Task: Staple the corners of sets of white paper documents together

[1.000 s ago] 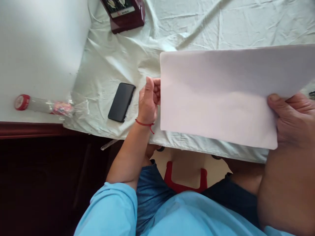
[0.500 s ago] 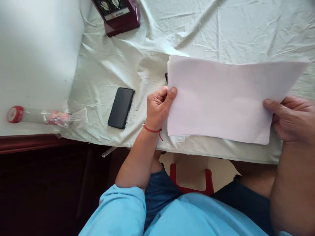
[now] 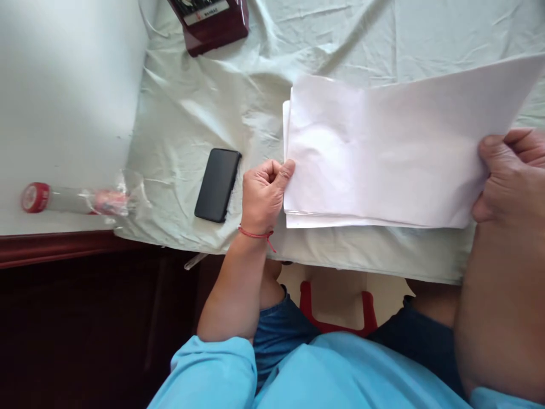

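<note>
A stack of white paper sheets (image 3: 395,153) spans the space between my two hands, above the cloth-covered table. My left hand (image 3: 266,184), with a red string bracelet at the wrist, pinches the stack's left edge between thumb and curled fingers. At the right edge, my right hand (image 3: 513,176) grips the sheets, thumb on top and fingers mostly hidden behind. The paper bows, its upper right corner raised, and at the left some sheets stick out beneath the top ones. A black smartphone (image 3: 218,184) lies on the cloth left of my left hand.
A pale, wrinkled tablecloth (image 3: 323,34) covers the table. At the back left stands a dark red glossy box (image 3: 217,34). A clear plastic bottle with a red cap (image 3: 36,197) lies at the left edge by the wall. Below the table edge is a red stool (image 3: 369,312).
My right hand has risen, lifting the right side of the paper. My left hand has shifted slightly left and down. The sheets' left edges, nearly aligned before, are now offset.
</note>
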Demonstrator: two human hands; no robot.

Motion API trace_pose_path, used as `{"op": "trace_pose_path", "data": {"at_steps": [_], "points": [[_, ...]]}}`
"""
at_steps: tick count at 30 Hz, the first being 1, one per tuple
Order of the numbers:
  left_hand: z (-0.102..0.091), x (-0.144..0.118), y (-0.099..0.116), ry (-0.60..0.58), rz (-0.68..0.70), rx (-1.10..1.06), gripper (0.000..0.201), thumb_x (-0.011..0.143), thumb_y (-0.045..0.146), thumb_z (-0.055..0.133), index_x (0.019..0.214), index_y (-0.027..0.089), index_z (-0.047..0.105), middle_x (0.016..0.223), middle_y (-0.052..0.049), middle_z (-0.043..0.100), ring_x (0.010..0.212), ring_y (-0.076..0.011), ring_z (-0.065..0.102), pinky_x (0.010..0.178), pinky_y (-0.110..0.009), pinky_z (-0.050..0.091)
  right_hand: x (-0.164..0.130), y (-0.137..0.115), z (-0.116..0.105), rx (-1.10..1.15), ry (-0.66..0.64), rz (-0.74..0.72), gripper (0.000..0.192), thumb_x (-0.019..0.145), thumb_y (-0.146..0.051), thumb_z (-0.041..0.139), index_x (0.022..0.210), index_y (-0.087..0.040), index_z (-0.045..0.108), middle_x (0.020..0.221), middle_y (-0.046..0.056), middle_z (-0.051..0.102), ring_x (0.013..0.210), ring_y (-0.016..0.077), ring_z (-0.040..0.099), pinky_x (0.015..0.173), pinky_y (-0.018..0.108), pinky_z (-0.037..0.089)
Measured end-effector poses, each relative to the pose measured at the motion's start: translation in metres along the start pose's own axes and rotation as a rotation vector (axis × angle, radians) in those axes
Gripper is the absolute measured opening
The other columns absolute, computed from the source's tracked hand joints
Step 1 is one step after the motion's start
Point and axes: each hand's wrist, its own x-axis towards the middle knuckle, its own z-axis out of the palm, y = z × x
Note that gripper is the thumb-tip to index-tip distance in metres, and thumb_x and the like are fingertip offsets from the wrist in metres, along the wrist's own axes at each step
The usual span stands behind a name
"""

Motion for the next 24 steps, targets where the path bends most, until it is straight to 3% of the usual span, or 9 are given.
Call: {"op": "trace_pose_path", "data": {"at_steps": [2,6,8,13,18,21,24], "points": [[0.001,0.000,0.000,0.005,-0.032,-0.028,0.080,0.080,0.079,0.092,0.058,0.019,0.043,0.060,0.004,0.033,0.057,-0.0076,0.027,0.049,-0.026,0.024,0.001,0.000,0.001,-0.011,0.004,-0.017,0.016,0.075,-0.020,0.083,0.090,-0.015,0.083,0.085,0.006,0.073,0.071,0.0117,0.059,0.068,0.030,0.045],[0.002,0.001,-0.001,-0.093,-0.111,-0.124,0.073,0.065,0.078,0.102,0.067,0.021,0.057,0.067,0.003,0.051,0.062,-0.0097,0.043,0.054,-0.025,0.037,0.002,-0.003,0.003,-0.002,0.017,-0.020,0.014,0.075,-0.016,0.082,0.088,-0.016,0.083,0.089,0.006,0.076,0.076,0.0130,0.064,0.071,0.031,0.048],[0.002,0.002,-0.004,-0.124,-0.127,-0.115,0.072,0.064,0.076,0.103,0.068,0.022,0.056,0.067,0.003,0.054,0.061,-0.0100,0.044,0.053,-0.026,0.038,0.000,-0.004,0.003,-0.014,0.010,-0.011,0.012,0.077,-0.017,0.082,0.090,-0.016,0.082,0.089,0.005,0.075,0.074,0.0109,0.062,0.068,0.028,0.047],[0.003,0.003,-0.013,-0.088,-0.141,-0.091,0.077,0.066,0.080,0.100,0.060,0.020,0.051,0.058,0.004,0.049,0.053,-0.0077,0.041,0.045,-0.024,0.033,-0.007,-0.015,0.002,-0.174,-0.143,0.166,0.023,0.086,-0.025,0.084,0.106,-0.013,0.084,0.092,0.006,0.074,0.066,0.0060,0.054,0.058,0.021,0.044],[0.006,0.007,-0.016,-0.079,-0.191,-0.264,0.061,0.065,0.065,0.108,0.070,0.019,0.068,0.070,0.002,0.068,0.062,-0.0079,0.059,0.055,-0.019,0.052,-0.009,-0.030,0.004,-0.339,-0.213,0.248,0.016,0.090,-0.015,0.076,0.103,-0.014,0.085,0.087,0.005,0.071,0.057,0.0032,0.047,0.045,0.016,0.033],[0.004,0.008,-0.018,-0.033,-0.188,-0.302,0.061,0.059,0.056,0.113,0.065,0.018,0.065,0.065,0.004,0.065,0.056,-0.0047,0.053,0.049,-0.016,0.046,-0.010,-0.036,0.006,-0.372,-0.220,0.281,0.019,0.091,-0.015,0.075,0.107,-0.015,0.085,0.083,0.004,0.068,0.053,0.0029,0.045,0.042,0.016,0.029],[0.003,0.009,-0.022,-0.009,-0.174,-0.268,0.068,0.070,0.060,0.107,0.058,0.018,0.055,0.056,0.005,0.053,0.048,-0.0034,0.043,0.041,-0.018,0.034,-0.010,-0.038,0.006,-0.417,-0.221,0.301,0.019,0.092,-0.020,0.075,0.108,-0.015,0.086,0.066,-0.001,0.056,0.043,0.0025,0.034,0.037,0.018,0.022]]}}
